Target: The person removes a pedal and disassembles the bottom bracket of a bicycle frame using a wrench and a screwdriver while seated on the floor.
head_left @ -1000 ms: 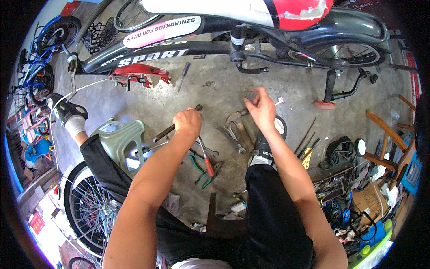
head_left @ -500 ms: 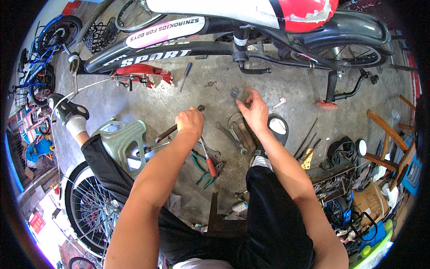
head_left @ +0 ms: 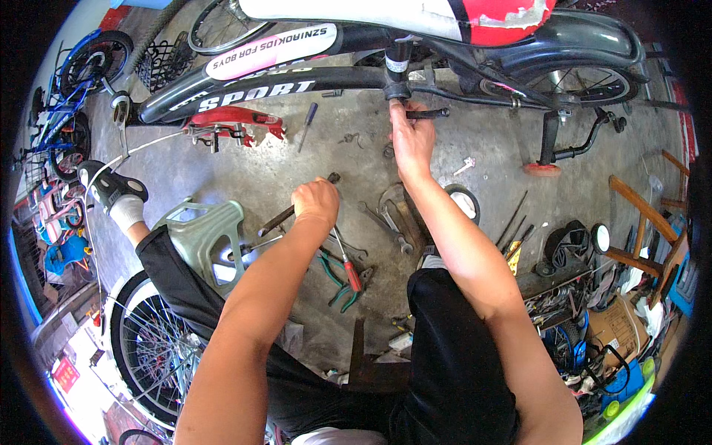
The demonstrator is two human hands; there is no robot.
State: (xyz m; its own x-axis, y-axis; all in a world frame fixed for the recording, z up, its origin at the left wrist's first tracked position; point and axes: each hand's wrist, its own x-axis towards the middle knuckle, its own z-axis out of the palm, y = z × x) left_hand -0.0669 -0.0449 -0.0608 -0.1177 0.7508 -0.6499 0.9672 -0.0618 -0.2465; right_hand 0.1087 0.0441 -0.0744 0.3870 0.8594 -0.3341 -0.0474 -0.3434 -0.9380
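My left hand (head_left: 315, 199) is wrapped round a dark-brown bar-shaped tool (head_left: 278, 221), held above the concrete floor; its dark end shows past my knuckles. My right hand (head_left: 412, 142) is up at the bicycle, its thumb by the collar (head_left: 397, 87) under the black post (head_left: 398, 55). Its fingers are round the inner end of a short black lever (head_left: 437, 113); the fingertips are partly hidden. Beneath my left forearm lie a red-handled screwdriver (head_left: 351, 276) and green-handled pliers (head_left: 340, 289). Wrenches (head_left: 391, 228) lie between my hands.
The black bicycle frame (head_left: 259, 95) spans the far side. Near it lie a red brake-like part (head_left: 237, 117) and a blue screwdriver (head_left: 308, 126). A pale green stool (head_left: 211, 222) stands left, a wooden stool (head_left: 645, 215) right. A wheel (head_left: 148, 345) is at lower left.
My right hand has moved away from me, from above the floor near a small ring up to the bicycle's black lever, and closed there. My left hand stays in place with its tool.
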